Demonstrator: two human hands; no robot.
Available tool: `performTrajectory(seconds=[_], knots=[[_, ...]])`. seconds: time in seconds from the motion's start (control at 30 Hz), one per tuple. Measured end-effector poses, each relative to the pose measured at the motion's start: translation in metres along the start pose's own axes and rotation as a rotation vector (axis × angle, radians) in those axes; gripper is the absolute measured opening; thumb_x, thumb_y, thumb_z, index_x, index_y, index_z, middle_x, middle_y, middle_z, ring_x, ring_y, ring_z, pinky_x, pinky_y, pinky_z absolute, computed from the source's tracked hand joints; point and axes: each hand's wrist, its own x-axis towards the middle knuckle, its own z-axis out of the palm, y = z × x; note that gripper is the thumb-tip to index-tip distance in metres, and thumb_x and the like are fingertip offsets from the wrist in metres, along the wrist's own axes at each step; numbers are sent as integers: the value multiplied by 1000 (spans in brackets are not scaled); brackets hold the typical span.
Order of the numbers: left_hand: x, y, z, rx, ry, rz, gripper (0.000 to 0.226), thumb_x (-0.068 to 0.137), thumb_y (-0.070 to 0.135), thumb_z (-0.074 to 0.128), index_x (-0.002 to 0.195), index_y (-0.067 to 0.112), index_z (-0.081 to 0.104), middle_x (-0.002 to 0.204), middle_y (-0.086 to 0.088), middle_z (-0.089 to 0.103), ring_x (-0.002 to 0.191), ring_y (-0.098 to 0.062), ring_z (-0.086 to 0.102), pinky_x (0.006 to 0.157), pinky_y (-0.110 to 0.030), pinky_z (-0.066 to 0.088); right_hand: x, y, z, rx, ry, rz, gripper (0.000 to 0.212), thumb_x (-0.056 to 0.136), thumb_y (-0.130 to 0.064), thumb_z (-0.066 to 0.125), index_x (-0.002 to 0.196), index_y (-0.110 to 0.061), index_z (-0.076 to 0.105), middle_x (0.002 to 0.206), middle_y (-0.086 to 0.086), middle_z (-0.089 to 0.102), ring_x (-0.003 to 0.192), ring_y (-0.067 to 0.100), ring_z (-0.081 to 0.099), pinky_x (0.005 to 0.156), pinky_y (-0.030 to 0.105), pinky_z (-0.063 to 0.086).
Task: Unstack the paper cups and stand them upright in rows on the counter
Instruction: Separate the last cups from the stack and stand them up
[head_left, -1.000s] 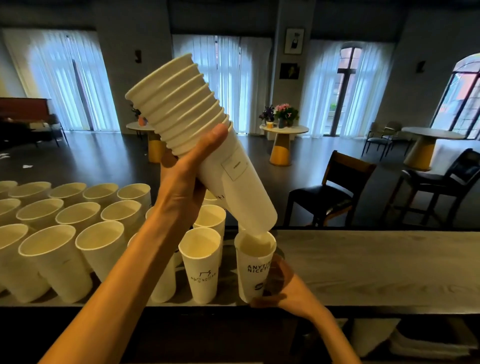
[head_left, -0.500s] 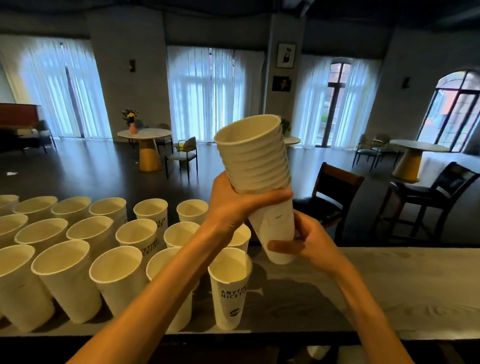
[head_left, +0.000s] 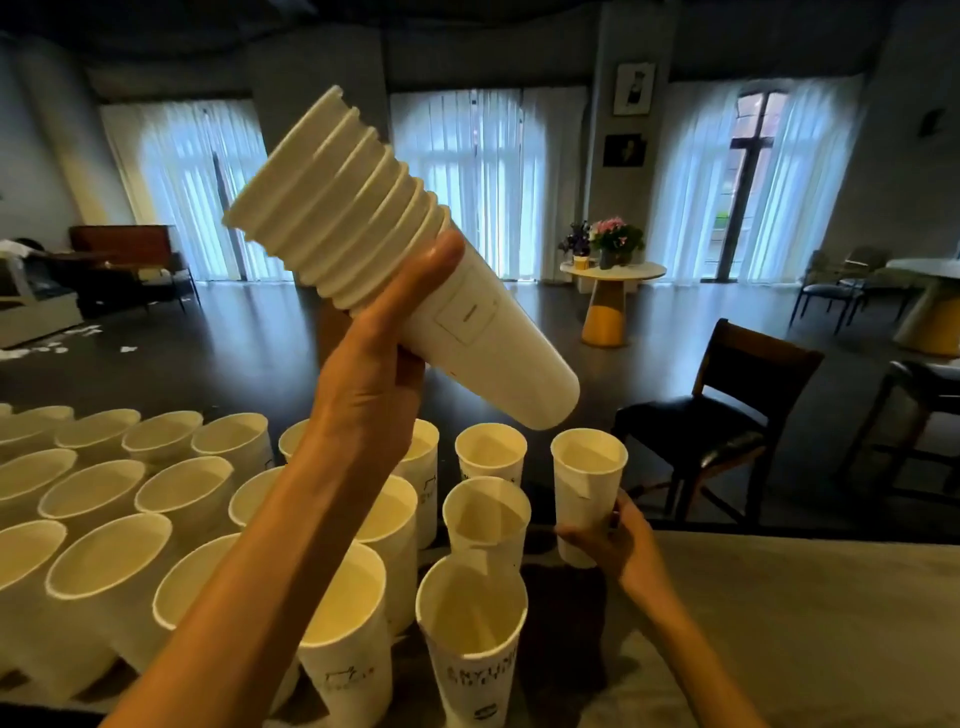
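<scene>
Gripping a Cup Stack Above the Rows

Raised in the centre of the frame, the left hand (head_left: 371, 384) wrapped its fingers (head_left: 426, 275) around a tilted stack of nested white paper cups (head_left: 395, 260), the thumb lying along the side that faced the camera. The stack's ribbed rims pointed toward the upper left of the frame and its closed base slanted down to the right, ending just above the standing cups without touching them.

At lower right of centre, the right hand (head_left: 618, 545) held a single white paper cup (head_left: 587, 493) upright, its fingers curled round the lower part of the wall. That cup stood at the right end of the rows; whether its base met the grey wooden surface (head_left: 805, 623) could not be told, since the hand covered it.

Many upright white paper cups (head_left: 104, 561) filled the left and lower middle of the frame in close rows, mouths open upward. Two of the nearest ones, a printed cup at bottom centre (head_left: 470, 639) and another behind it (head_left: 485, 519), stood just left of the held cup.

Beyond the surface, at right of the frame, stood a dark wooden chair with a black seat (head_left: 717, 415). Farther back, a round table on a yellow base (head_left: 608, 306) carried pink flowers (head_left: 615, 234), before tall windows with white curtains (head_left: 467, 176).
</scene>
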Motion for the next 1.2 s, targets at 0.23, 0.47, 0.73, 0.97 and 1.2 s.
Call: performTrajectory(seconds=[0.23, 0.47, 0.73, 0.97, 1.2], knots=[[-2, -13, -4, -9, 65, 28, 44, 72, 25, 73, 114, 28, 60, 99, 3, 71, 94, -13, 71, 84, -40, 60, 19, 10, 3, -36, -15, -6, 90, 66, -26, 88, 141, -20, 39, 141, 11, 50, 131, 34, 47, 104, 54, 42], [-6, -23, 13, 89, 6, 6, 90, 55, 36, 83, 137, 14, 52, 121, -12, 67, 110, -28, 68, 88, -51, 59, -1, 0, -47, 14, -113, 45, 130, 40, -41, 92, 148, -32, 20, 143, 9, 42, 131, 29, 45, 99, 47, 48], [-36, -72, 57, 278, -298, -175, 67, 52, 34, 88, 114, 18, 68, 106, -4, 76, 102, -22, 72, 95, -53, 56, -67, -94, -119, 187, -442, -290, 79, 55, -51, 82, 126, -41, 51, 118, -11, 66, 113, 13, 63, 87, 31, 56], [-56, -85, 68, 395, -247, -134, 72, 46, 32, 96, 111, 24, 67, 102, 3, 76, 94, -10, 72, 82, -36, 59, -91, -93, -115, 72, -264, -297, 66, 60, -32, 87, 114, -42, 53, 107, -25, 67, 102, -7, 62, 74, 20, 55], [-32, -64, 49, 180, -12, -54, 72, 44, 36, 89, 109, 33, 60, 100, 4, 73, 101, -20, 70, 89, -52, 59, -73, -17, -61, 72, -129, -94, 82, 55, -31, 93, 121, -42, 45, 114, -17, 61, 117, 14, 58, 100, 47, 50]])
